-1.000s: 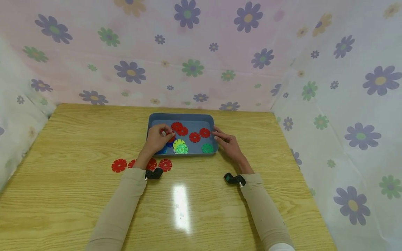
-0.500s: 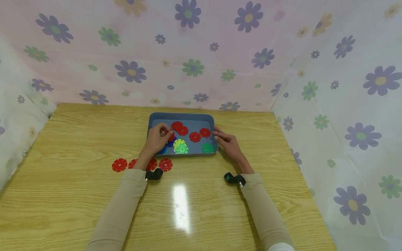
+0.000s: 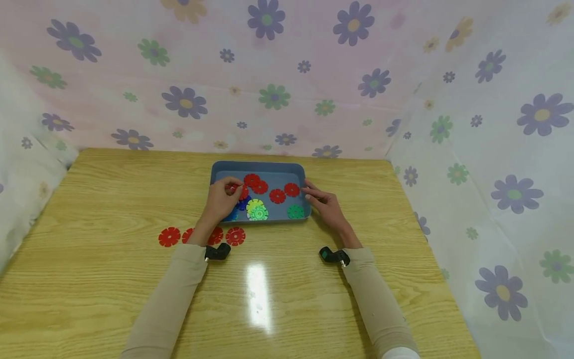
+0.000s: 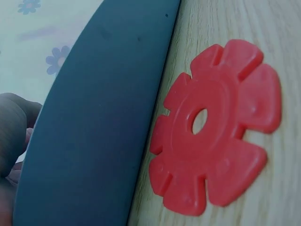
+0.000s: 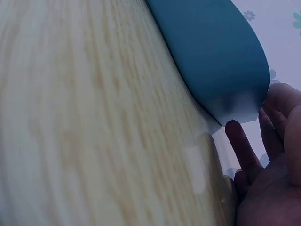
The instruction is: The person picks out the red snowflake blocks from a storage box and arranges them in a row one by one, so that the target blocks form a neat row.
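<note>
Blue-grey rectangular tray (image 3: 260,168), rounded corners, is lying flat on the tabletop (image 3: 112,199), holding coloured discs (image 3: 277,196); red notched disc (image 3: 244,193) is being pinched by the left hand (image 3: 221,198).

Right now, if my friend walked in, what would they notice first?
Probably the bright red, yellow, green and blue discs in the gray-blue tray, with the left hand over its left end. Next, perhaps, the row of red discs on the wooden table in front of the tray. Big purple flowers also stand out on the pale backdrop behind the table.
</note>
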Tool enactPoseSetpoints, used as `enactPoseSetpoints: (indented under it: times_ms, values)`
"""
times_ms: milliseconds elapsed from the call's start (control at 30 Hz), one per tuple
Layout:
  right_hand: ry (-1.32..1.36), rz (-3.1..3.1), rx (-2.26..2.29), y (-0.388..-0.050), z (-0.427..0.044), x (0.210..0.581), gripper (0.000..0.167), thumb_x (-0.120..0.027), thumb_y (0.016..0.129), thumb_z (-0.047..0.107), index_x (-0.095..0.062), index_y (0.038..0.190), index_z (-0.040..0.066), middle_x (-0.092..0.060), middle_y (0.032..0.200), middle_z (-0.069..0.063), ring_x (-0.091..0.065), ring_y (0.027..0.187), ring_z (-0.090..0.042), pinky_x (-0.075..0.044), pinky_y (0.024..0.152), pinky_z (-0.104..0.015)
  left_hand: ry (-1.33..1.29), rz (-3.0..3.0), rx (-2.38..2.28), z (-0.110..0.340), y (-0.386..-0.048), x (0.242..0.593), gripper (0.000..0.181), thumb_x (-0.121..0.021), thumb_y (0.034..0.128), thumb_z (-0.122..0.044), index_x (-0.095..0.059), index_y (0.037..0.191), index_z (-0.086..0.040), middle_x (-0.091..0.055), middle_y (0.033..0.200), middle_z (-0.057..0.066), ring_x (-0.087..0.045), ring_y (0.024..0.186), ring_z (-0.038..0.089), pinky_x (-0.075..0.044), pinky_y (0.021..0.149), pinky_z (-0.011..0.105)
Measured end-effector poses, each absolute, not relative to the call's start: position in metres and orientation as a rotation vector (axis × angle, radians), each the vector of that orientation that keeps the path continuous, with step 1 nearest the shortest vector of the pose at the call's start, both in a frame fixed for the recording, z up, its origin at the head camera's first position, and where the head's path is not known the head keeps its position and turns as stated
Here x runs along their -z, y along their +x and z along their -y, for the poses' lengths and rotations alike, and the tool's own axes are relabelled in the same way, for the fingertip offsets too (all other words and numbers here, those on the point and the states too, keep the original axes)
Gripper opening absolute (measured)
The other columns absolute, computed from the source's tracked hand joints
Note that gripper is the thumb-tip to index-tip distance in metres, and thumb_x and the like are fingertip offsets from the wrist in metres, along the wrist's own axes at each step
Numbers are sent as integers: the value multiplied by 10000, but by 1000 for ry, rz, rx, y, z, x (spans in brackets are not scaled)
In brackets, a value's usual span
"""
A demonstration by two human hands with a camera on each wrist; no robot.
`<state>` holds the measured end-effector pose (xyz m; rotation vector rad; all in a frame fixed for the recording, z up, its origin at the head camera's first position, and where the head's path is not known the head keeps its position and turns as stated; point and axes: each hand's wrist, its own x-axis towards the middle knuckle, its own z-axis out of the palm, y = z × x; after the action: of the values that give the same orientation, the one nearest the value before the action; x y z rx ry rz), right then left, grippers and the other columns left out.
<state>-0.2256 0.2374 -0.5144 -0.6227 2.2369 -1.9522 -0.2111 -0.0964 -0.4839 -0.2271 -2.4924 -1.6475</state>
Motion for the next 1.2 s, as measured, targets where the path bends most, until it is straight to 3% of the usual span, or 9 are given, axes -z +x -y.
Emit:
enactPoseSetpoints:
  times_ms: [133,333,533,800,967,1200]
  values:
    - [-621,-2236,1954,-225,-238,513,352,-532,1057,59,-576,1362,-111,-388,1611,-142,-331,1514,-236,-443,1067,-192,-251,2438,1654,98,-210,483,212,-642,979,-43,-712,1159,45,-698,960,207,-547,595,118,-461,573,198]
    - [-595,-2230,1958,-224,-236,510,347,-519,1056,34,-570,1363,-119,-378,1614,-151,-303,1525,-246,-434,1065,-173,-400,2114,1838,102,-211,484,264,-628,983,12,-670,1233,84,-643,1100,285,-645,730,112,-526,675,129]
    - [-580,-2194,1971,-225,-234,508,339,-489,1044,-44,-538,1356,-170,-342,1611,-223,-274,1525,-315,-440,1047,-158,-422,1964,2006,107,-208,480,293,-588,994,44,-628,1274,121,-623,1139,345,-664,766,22,-565,701,182]
    - [-593,-2189,1968,-225,-235,509,344,-479,1047,-46,-528,1364,-171,-326,1619,-222,-255,1532,-315,-432,1056,-158,-482,1981,2128,107,-197,468,363,-612,980,51,-587,1339,100,-600,1264,334,-718,840,75,-590,779,219]
    - [-600,-2203,1975,-223,-235,510,346,-503,1052,-2,-549,1363,-147,-355,1617,-187,-277,1531,-287,-430,1062,-163,-499,2045,2165,106,-188,458,411,-589,988,64,-555,1398,64,-638,1105,354,-726,801,142,-602,770,254]
    - [-599,-2185,2010,-223,-233,510,364,-518,1055,28,-535,1358,-173,-356,1615,-194,-284,1533,-266,-423,1082,-184,-542,2134,2182,104,-170,448,418,-606,990,37,-562,1406,38,-712,946,166,-705,684,158,-610,693,284]
